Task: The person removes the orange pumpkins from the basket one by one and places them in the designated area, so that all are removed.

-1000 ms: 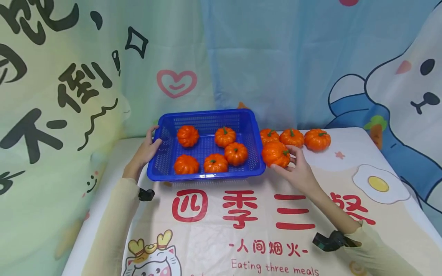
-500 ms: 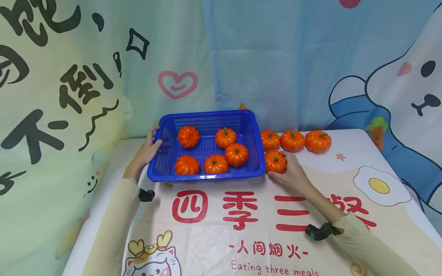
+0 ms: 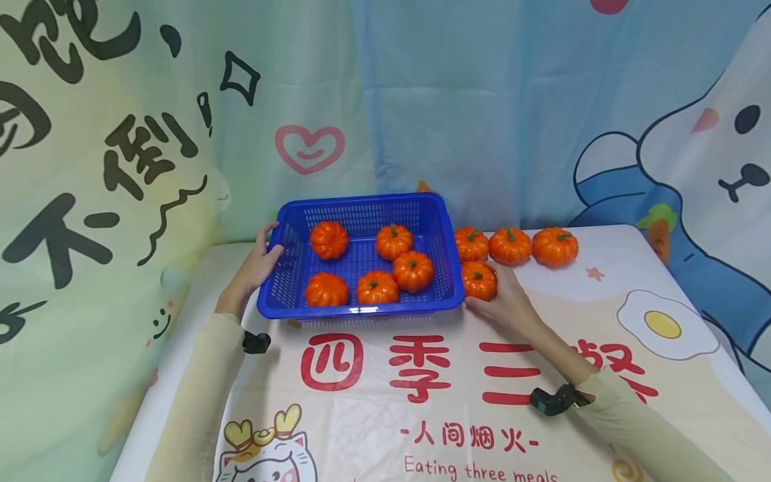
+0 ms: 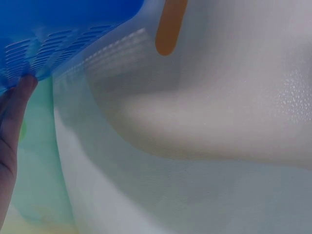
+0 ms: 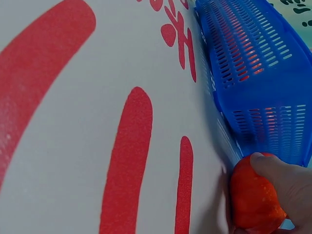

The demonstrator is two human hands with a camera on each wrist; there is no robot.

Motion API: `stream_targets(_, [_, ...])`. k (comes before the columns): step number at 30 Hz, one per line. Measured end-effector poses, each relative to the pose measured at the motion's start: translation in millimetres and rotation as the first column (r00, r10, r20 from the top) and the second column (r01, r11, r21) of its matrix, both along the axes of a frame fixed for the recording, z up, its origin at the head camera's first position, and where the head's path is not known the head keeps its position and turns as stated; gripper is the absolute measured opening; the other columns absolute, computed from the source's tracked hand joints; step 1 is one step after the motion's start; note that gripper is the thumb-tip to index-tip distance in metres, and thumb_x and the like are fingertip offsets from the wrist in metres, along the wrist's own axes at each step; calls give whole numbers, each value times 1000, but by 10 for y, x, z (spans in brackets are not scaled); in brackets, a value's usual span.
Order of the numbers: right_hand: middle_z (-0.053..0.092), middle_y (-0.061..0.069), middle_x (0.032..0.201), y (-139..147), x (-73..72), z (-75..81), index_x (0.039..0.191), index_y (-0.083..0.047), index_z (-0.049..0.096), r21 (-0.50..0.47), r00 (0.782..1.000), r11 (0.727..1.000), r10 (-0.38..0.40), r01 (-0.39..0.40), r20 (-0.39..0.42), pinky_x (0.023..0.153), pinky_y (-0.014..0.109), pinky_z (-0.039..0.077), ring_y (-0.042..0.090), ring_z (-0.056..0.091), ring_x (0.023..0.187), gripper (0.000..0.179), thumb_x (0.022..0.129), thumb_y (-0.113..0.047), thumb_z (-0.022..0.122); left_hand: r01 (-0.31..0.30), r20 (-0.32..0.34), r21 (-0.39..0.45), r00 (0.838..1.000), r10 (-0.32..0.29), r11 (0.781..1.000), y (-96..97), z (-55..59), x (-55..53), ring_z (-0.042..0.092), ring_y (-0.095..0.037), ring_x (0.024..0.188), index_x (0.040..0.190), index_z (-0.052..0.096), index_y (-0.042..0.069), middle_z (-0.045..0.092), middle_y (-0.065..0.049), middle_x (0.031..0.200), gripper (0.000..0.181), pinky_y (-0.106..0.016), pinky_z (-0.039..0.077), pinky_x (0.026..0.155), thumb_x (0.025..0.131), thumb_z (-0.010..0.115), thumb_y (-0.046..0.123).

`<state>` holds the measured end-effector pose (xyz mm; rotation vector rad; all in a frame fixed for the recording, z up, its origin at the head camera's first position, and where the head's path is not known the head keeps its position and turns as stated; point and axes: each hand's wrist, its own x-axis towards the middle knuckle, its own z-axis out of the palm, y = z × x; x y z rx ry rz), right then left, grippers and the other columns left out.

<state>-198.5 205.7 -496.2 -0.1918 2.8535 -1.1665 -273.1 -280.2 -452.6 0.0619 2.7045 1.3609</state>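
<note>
A blue plastic basket (image 3: 358, 310) stands on the table with several small orange pumpkins inside, one of them a pumpkin (image 3: 329, 239) at its back left. My left hand (image 3: 253, 268) rests against the basket's left side, thumb and fingers outside the wall. In the left wrist view, a straight digit (image 4: 22, 105) touches the slotted blue wall. On the table at the basket's right side, my right hand (image 3: 504, 299) grips another pumpkin (image 3: 478, 281). The right wrist view shows the thumb (image 5: 268, 168) over this pumpkin (image 5: 253, 200), close beside the basket wall.
Three more pumpkins stand in a row behind my right hand, with a larger pumpkin (image 3: 555, 247) at the right end. A printed cloth (image 3: 361, 428) covers the table. Patterned curtains (image 3: 458, 120) hang behind and to the left.
My right hand has lowered the pumpkin from in front of the back row to the table beside the basket, then shifted slightly left. The left hand and basket stay put.
</note>
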Motion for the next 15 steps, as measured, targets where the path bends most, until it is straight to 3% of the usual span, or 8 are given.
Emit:
stream_targets(9, [28, 26, 151, -5, -8, 22, 151, 1, 18, 29, 1000, 999, 15, -15, 2, 110, 62, 30, 44, 30, 139, 97, 81, -32, 77, 1, -1, -3, 1000, -1, 1000, 6, 14, 10, 53, -50, 114, 154, 8, 21, 39, -34, 141, 61, -61, 41, 99, 98, 34, 25])
stream_targets(15, [31, 26, 151, 21, 65, 215, 151, 0, 21, 93, 997, 996, 4, 4, -83, 108, 63, 32, 44, 30, 139, 98, 79, -35, 78, 0, -1, -19, 1000, 0, 1000, 6, 7, 9, 53, -50, 113, 154, 9, 23, 39, -34, 141, 61, -62, 42, 98, 99, 35, 26])
